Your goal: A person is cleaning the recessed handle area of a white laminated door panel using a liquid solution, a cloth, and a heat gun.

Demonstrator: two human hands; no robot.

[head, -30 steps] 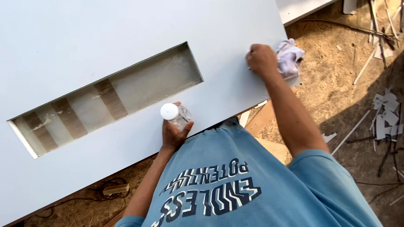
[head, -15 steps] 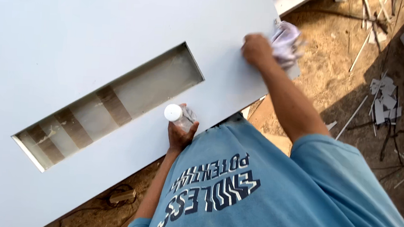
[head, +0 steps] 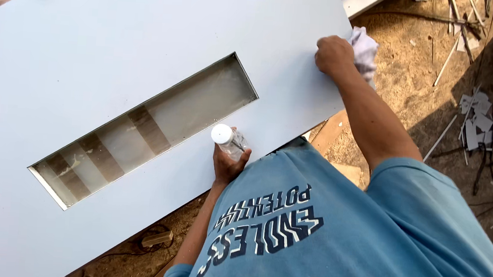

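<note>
Cloth (head: 364, 48), crumpled and white, is bunched tight in the curled fingers of the right hand (head: 333, 55) at the board's (head: 120, 48) two-o'clock edge. Left hand (head: 228, 165) wraps a capped bottle (head: 228, 141) at five o'clock. Wiping well probably means flat, overlapping strokes, bottle kept upright.
</note>
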